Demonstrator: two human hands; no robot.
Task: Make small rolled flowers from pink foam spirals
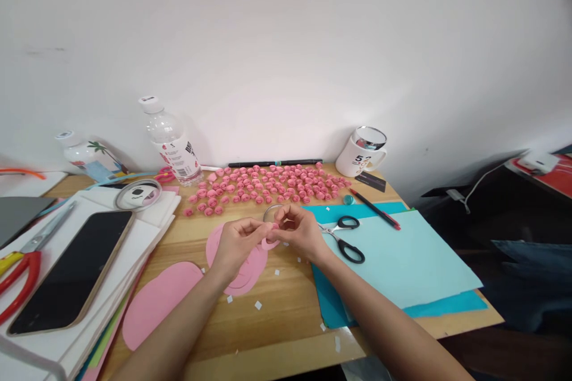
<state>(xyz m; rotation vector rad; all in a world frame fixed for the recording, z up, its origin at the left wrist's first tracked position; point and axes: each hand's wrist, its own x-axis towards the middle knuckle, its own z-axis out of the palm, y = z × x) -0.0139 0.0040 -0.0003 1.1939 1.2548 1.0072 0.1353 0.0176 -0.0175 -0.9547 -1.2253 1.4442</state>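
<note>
Phone at the table's left edge, bottle at the back edge. Left hand and right hand meet mid-table, fingertips of both pinching one pink paper strip; it hangs over a pink spiral cutout lying flat. Pink paper roses just behind, toward the back edge. Black scissors on blue paper; mug near the back right corner.
</note>
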